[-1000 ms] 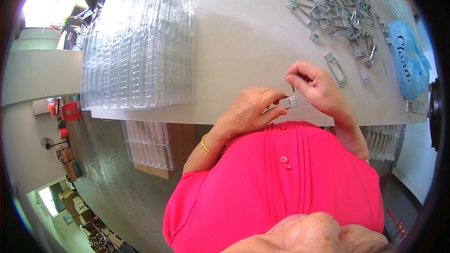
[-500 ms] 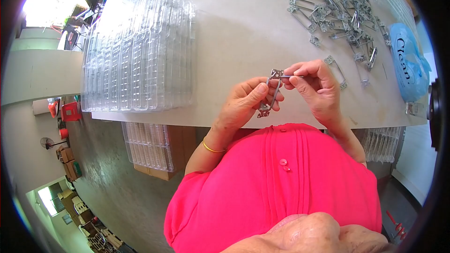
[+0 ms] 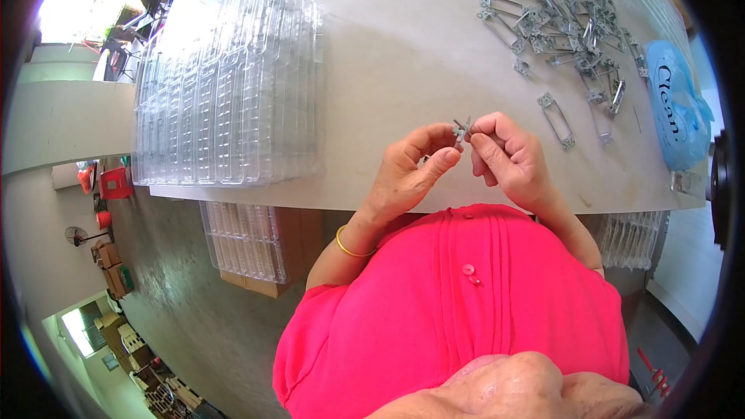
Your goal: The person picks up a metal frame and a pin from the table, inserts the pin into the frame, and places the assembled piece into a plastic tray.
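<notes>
Head view: left hand (image 3: 410, 169) and right hand (image 3: 511, 159) are pinching a grey metal bracket (image 3: 461, 131), seemingly notch-edged, partly hiding in the grip.

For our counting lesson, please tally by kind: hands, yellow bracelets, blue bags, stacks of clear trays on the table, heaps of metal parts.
Hands: 2 (left hand, right hand)
Yellow bracelet: 1
Blue bag: 1
Tray stack: 1
Heap of metal parts: 1
Total: 6
The metalwork in the hands is too small to count by piece.
</notes>
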`<state>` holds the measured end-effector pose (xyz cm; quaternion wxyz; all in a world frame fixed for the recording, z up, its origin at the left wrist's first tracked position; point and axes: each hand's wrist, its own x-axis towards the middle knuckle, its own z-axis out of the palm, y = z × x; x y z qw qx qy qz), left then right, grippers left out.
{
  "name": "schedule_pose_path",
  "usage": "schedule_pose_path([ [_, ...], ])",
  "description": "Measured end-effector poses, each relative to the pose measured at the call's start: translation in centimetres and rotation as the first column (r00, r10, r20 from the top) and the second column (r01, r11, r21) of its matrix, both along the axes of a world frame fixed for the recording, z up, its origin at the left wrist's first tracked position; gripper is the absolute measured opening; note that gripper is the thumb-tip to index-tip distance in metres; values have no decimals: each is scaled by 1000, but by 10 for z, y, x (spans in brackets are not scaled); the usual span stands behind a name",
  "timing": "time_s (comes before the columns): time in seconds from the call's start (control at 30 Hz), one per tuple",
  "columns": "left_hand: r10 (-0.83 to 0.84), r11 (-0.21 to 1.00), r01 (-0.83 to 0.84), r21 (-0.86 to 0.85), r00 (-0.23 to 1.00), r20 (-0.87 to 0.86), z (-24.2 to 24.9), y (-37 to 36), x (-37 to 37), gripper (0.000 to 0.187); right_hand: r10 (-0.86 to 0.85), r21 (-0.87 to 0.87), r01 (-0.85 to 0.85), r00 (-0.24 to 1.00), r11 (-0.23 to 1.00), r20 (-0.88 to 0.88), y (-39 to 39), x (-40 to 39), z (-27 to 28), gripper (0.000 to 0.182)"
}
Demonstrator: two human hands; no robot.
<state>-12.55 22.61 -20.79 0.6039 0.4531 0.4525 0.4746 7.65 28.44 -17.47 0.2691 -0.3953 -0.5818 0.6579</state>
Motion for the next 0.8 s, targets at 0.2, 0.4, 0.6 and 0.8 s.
schedule_pose_path([
  [0.2, 54, 978, -1, 207, 966, -252, 1, 0, 1, 34, 45, -102, -48, 998, 994, -36, 5, 2, 1, 11],
  [0.4, 53, 989, -13, 150, 962, -268, 4, -2, 1, 32, 24, 64, -26, 999, 998, 34, 2, 1, 0, 7],
  [0.6, 204, 953, -95, 287, 904, -376, 5, -2, 3, 31, 54, -78, -49, 996, 996, 68, 7, 17, -4, 6],
  [0.8, 339, 866, -22, 499, 761, -554, -2, 5, 11, 36, -75, 110, 86, 992, 990, -104, 10, 12, -7, 6],
])
